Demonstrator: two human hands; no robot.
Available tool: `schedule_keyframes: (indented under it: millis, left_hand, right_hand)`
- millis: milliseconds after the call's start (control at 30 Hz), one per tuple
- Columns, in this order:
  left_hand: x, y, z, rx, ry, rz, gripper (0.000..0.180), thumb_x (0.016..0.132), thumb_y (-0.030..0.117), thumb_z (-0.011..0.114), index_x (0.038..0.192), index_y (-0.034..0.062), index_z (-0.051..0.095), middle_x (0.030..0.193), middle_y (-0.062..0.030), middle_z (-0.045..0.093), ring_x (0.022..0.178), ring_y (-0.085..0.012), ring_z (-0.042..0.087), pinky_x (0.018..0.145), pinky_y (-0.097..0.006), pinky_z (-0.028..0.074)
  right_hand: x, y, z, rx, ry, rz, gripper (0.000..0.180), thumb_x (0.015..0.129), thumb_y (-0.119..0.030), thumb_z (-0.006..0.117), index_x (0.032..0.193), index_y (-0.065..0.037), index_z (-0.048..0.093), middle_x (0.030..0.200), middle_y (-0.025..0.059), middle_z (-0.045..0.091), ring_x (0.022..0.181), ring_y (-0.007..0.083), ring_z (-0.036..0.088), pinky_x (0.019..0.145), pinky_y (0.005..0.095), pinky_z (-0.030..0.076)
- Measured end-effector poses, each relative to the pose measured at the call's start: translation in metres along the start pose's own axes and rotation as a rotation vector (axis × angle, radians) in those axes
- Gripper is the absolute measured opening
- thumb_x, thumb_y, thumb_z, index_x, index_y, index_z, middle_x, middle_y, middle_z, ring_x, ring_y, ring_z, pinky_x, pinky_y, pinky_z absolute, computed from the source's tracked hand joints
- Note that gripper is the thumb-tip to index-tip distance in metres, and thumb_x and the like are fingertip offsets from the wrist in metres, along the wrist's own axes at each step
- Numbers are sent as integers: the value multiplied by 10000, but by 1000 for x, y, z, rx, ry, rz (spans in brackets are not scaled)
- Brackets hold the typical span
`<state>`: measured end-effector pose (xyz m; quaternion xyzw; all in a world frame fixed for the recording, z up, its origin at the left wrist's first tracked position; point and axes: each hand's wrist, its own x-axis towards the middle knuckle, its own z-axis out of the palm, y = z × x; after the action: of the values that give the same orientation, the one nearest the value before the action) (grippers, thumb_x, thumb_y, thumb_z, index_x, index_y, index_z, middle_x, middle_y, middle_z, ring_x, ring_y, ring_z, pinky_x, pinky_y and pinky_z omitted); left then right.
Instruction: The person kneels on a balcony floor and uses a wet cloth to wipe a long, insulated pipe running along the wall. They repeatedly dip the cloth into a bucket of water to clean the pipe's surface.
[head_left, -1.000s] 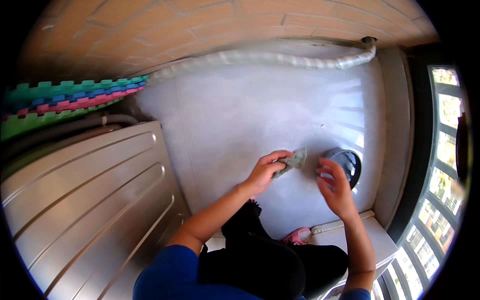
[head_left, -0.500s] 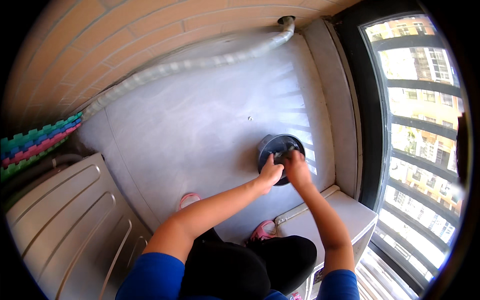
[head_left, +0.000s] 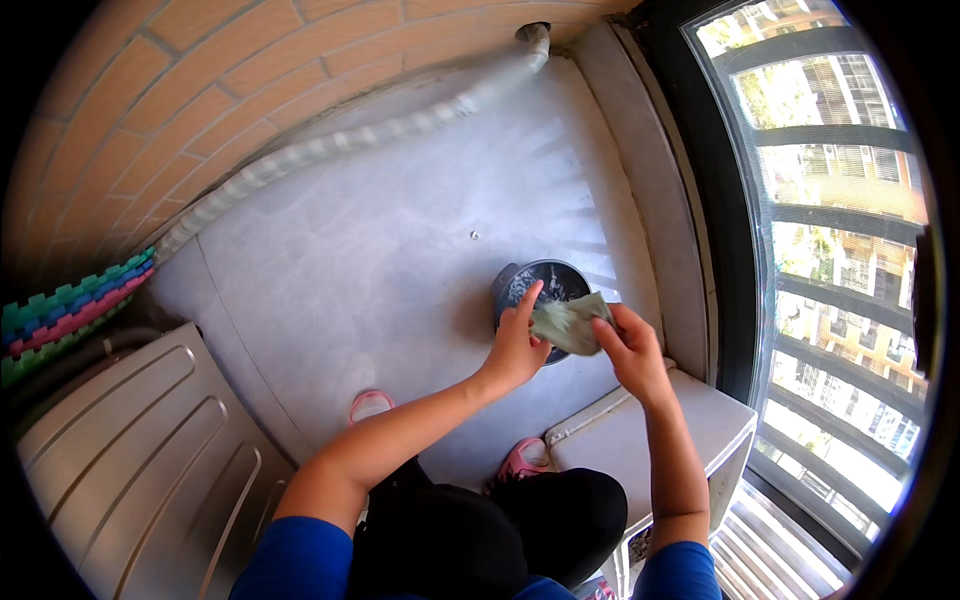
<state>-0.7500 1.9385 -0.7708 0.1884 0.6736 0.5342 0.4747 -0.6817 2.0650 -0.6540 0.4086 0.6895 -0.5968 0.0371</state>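
A dark grey bucket (head_left: 503,287) stands on the floor, with whitish suds showing on its dark inside. Over its near rim hangs a small grey-green cloth (head_left: 570,324), stretched between my hands. My right hand (head_left: 636,352) pinches the cloth's right end between thumb and fingers. At the left end, my left hand (head_left: 516,348) grips the cloth with its lower fingers while one finger points up past the rim. The cloth partly covers the bucket's opening, so some of the inside is hidden.
A ribbed hose (head_left: 330,140) runs along the brick wall to a hole. Coloured foam mats (head_left: 85,300) and a metallic panel (head_left: 140,450) lie to the left. A white bench-like ledge (head_left: 650,430) and a barred window (head_left: 840,215) are on the right. My pink sandals (head_left: 525,457) rest below.
The cloth, bunched up inside the bucket before, is now raised to the rim and spread out. My right hand has moved right and down, away from my left.
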Motion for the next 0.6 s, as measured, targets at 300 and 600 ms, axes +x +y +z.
schedule_keyframes:
  millis: [300, 600]
  left_hand:
    - [-6, 22, -13, 362, 63, 476, 351, 646, 22, 591, 991, 58, 537, 812, -65, 512, 775, -255, 483, 683, -364, 404]
    - [-28, 61, 2, 111, 9, 690, 482, 621, -154, 473, 1072, 18, 475, 925, -159, 511, 839, -333, 498, 741, -344, 434]
  right_hand:
    - [-16, -4, -15, -197, 119, -26, 125, 849, -70, 522, 937, 16, 547, 740, 12, 558, 671, 51, 485, 595, 201, 397]
    - [23, 89, 22, -416, -56, -372, 558, 743, -93, 600, 1240, -16, 356, 1233, 198, 377, 1106, 316, 418, 928, 365, 344]
